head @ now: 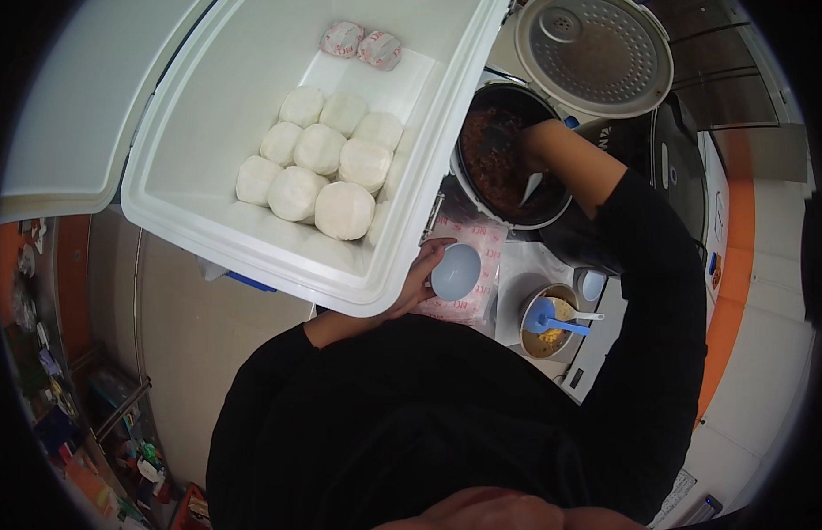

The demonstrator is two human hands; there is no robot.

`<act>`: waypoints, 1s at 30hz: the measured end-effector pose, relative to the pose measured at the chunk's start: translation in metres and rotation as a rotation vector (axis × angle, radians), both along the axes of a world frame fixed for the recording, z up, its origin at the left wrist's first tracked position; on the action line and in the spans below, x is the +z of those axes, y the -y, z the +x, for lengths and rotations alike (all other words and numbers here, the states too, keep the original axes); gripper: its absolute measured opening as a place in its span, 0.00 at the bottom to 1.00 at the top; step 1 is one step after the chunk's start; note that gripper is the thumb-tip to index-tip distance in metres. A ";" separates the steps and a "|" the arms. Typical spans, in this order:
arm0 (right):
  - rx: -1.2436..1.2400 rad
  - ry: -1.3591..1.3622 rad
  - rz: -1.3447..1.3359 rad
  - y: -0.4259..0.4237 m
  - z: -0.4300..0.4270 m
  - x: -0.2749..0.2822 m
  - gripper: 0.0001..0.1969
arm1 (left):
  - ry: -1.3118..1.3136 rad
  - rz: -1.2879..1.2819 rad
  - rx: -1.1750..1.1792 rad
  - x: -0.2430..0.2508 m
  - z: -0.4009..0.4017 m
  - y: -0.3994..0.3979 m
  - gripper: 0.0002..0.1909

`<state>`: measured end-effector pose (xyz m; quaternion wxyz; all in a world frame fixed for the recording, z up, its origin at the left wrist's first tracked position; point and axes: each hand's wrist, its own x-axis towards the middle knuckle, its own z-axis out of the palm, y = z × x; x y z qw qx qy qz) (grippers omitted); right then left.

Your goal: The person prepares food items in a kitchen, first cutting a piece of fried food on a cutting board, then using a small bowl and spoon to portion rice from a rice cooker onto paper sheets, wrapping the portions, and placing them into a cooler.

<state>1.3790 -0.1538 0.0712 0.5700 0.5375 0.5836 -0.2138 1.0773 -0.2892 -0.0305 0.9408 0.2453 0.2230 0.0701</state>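
Note:
My left hand (417, 281) grips a small light-blue bowl (456, 271) by its side, over printed wrapping paper (484, 242) and beside the corner of a white cooler box. Inside a rice cooker's black inner pot (513, 215) is reddish-brown cooked rice (480, 149). My right hand (535, 147) reaches down into that pot; its fingers are mostly hidden. A pale blade, seemingly of a rice paddle (531, 189), shows just below the hand, but its grip is hidden. The cooler box (265, 265) holds many rounds in plain white wrapping (319, 149) and two in printed wrapping (379, 50).
The rice cooker's open lid (596, 56) stands behind the pot. A metal bowl (529, 338) with a blue spatula (540, 317), a white spoon and yellow food is near a small cup (590, 285). A black appliance (676, 159) stands at right. The cooler's lid (60, 119) hangs open at left.

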 end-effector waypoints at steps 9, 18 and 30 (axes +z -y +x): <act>0.014 -0.311 -0.232 0.016 0.002 -0.019 0.13 | -0.053 -0.018 0.025 -0.005 -0.002 0.000 0.26; -0.363 -0.431 0.193 0.016 -0.029 0.071 0.14 | -0.080 -0.021 0.047 0.004 0.003 -0.006 0.26; -0.238 -0.724 0.333 -0.006 -0.006 -0.001 0.14 | -0.255 0.040 -0.017 0.024 0.014 -0.002 0.27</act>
